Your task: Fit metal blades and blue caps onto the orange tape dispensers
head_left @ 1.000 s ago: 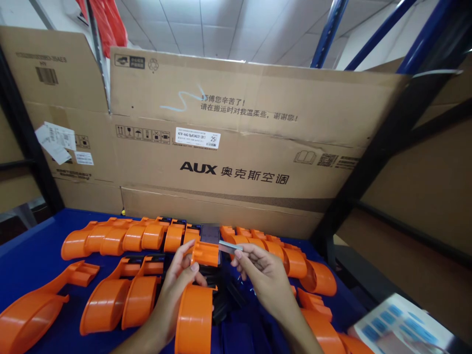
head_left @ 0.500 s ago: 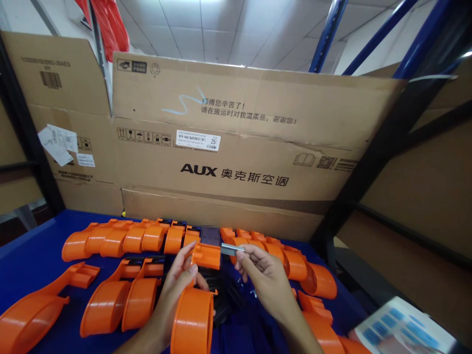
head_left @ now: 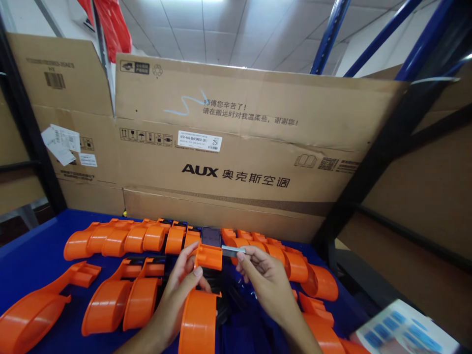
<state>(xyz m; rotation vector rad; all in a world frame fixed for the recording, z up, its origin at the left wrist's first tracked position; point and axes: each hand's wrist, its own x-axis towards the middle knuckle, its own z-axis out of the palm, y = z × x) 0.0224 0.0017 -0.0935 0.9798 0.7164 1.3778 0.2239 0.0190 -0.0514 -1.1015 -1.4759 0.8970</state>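
Observation:
My left hand is closed round an orange plastic tape-dispenser shell, thumb and fingers gripping its narrow upper end. My right hand pinches a thin grey metal blade strip and holds it against the right side of the shell's top end. Both hands are low in the middle of the head view, above a blue work surface. A dark phone lies flat just behind the shell.
Several more orange shells lie in rows on the blue surface, left and right of my hands. A large AUX cardboard box walls off the back. A sheet of blue labels lies at the lower right beside a black rack post.
The blade strip in my right hand has moved left until it meets the shell's top end. My left hand has kept its grip, with the shell raised slightly.

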